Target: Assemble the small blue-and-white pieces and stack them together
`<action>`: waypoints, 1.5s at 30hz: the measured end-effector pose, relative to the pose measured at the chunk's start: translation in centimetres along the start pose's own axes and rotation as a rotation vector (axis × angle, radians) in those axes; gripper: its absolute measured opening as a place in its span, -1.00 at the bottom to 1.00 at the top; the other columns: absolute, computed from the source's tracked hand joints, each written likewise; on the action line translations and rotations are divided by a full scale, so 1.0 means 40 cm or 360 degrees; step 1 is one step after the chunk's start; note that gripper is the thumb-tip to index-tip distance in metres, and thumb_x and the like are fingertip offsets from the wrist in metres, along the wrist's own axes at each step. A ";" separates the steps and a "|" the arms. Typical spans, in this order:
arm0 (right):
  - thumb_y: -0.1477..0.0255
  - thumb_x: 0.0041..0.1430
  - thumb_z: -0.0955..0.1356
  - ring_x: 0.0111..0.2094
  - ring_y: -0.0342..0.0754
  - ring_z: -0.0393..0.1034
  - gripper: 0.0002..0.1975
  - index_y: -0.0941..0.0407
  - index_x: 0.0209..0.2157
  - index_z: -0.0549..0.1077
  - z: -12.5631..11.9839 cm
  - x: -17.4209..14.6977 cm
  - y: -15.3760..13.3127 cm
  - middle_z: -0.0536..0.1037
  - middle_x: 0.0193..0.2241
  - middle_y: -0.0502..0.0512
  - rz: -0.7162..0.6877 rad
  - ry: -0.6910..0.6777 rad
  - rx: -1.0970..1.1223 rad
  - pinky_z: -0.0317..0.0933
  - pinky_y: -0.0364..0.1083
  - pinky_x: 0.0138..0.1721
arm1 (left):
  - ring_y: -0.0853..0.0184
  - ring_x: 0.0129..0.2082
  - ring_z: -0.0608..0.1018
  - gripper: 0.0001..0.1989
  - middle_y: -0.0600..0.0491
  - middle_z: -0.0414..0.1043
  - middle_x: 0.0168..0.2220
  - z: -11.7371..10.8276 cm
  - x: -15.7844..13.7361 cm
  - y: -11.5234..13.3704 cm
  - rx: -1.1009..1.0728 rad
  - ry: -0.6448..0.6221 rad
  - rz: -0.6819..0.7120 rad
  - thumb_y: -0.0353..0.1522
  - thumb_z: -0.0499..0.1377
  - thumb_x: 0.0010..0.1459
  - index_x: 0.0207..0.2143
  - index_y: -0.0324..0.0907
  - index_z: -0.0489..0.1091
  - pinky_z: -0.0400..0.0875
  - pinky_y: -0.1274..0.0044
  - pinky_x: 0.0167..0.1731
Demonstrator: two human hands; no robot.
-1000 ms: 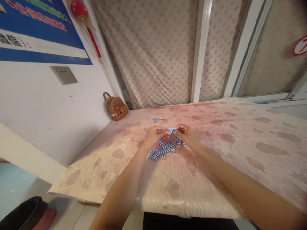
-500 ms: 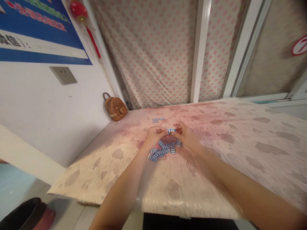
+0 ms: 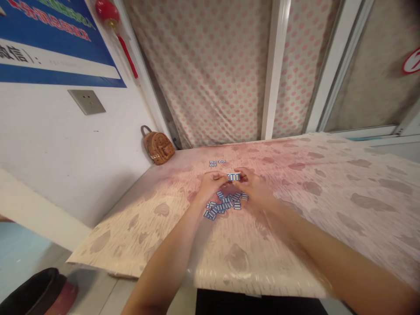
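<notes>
Between my two hands is a short row of small white blocks with blue edges (image 3: 233, 177), held just above the table. My left hand (image 3: 212, 183) pinches the row's left end, and my right hand (image 3: 250, 181) grips its right end with curled fingers. Below them, nearer to me, lies a loose pile of similar blue-and-white blocks (image 3: 225, 204), tilted at various angles. Beyond the hands, several more blocks (image 3: 213, 163) are set in neat short rows, with another short row (image 3: 222, 161) beside them. What is printed on the blocks is too small to read.
A patterned cloth (image 3: 236, 258) covers the table. At its back left corner a small brown backpack (image 3: 159, 147) leans by the wall. A curtain (image 3: 210, 78) hangs behind the table. A dark-and-red bin-like object (image 3: 62, 297) stands on the floor at lower left.
The held row has turned so that its broad white faces show more clearly. The fingers of my right hand have shifted at its end. The pile and the far rows lie as before.
</notes>
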State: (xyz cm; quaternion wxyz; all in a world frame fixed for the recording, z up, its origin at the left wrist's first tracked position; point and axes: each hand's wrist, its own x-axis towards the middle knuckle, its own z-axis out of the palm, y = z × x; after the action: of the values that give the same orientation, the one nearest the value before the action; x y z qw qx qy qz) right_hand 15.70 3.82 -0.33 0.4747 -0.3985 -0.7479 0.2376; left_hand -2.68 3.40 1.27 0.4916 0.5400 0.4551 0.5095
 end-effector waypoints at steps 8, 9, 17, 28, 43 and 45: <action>0.33 0.12 0.32 -0.47 -0.07 0.40 -0.86 0.07 -0.47 0.38 -0.010 0.023 0.033 0.50 -0.53 -0.02 0.0262 -0.0055 0.0369 0.23 -0.12 -0.39 | 0.35 -0.40 0.56 -0.72 -0.02 0.58 -0.40 -0.046 0.005 0.001 0.0357 -0.0170 0.0074 -0.22 0.38 -0.02 -0.37 -0.27 0.54 0.40 0.55 -0.35; 0.34 0.11 0.32 -0.46 -0.07 0.41 -0.87 0.07 -0.47 0.38 -0.016 0.024 0.031 0.50 -0.53 -0.01 0.0286 -0.0016 0.0386 0.25 -0.12 -0.38 | 0.35 -0.42 0.55 -0.75 -0.01 0.57 -0.41 -0.063 0.006 -0.003 0.0479 -0.0161 0.0095 -0.25 0.38 -0.04 -0.39 -0.27 0.53 0.39 0.56 -0.36; 0.34 0.05 0.33 -0.48 -0.08 0.40 -0.86 0.08 -0.51 0.36 -0.037 0.031 0.018 0.51 -0.55 0.01 0.0403 0.0079 0.0419 0.26 -0.12 -0.39 | 0.42 -0.55 0.42 -0.83 0.15 0.40 -0.58 -0.130 0.019 -0.051 0.1076 -0.0394 -0.0109 -0.42 0.37 -0.20 -0.48 -0.24 0.48 0.22 0.62 -0.53; 0.29 0.03 0.36 -0.46 -0.06 0.41 -0.84 0.07 -0.50 0.37 -0.034 0.036 0.028 0.53 -0.54 0.02 0.0381 0.0085 0.0447 0.28 -0.12 -0.40 | 0.38 -0.47 0.46 -0.79 0.10 0.45 -0.50 -0.106 0.006 -0.016 0.1130 -0.0219 0.0032 -0.33 0.39 -0.11 -0.44 -0.22 0.46 0.23 0.60 -0.48; 0.33 0.04 0.34 -0.45 -0.07 0.42 -0.87 0.08 -0.50 0.37 -0.040 0.030 0.011 0.54 -0.52 0.02 0.0412 0.0083 0.0414 0.28 -0.13 -0.38 | 0.39 -0.55 0.44 -0.75 0.12 0.43 -0.58 -0.100 -0.012 0.004 0.1086 -0.0863 -0.0087 -0.25 0.43 -0.20 -0.54 -0.21 0.49 0.23 0.61 -0.55; 0.32 0.05 0.35 -0.45 -0.06 0.43 -0.86 0.08 -0.49 0.38 -0.038 0.031 0.016 0.54 -0.52 0.03 0.0415 0.0088 0.0428 0.29 -0.12 -0.38 | 0.39 -0.56 0.44 -0.71 0.11 0.43 -0.59 -0.101 -0.009 -0.002 0.0970 -0.0790 -0.0088 -0.21 0.42 -0.19 -0.51 -0.22 0.47 0.23 0.60 -0.55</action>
State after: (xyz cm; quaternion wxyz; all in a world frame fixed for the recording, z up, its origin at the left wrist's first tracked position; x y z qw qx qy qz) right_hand 17.03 5.15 0.52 0.5091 -0.4313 -0.6383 0.3838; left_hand -6.72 3.31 1.15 0.4173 0.7556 0.4672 0.1915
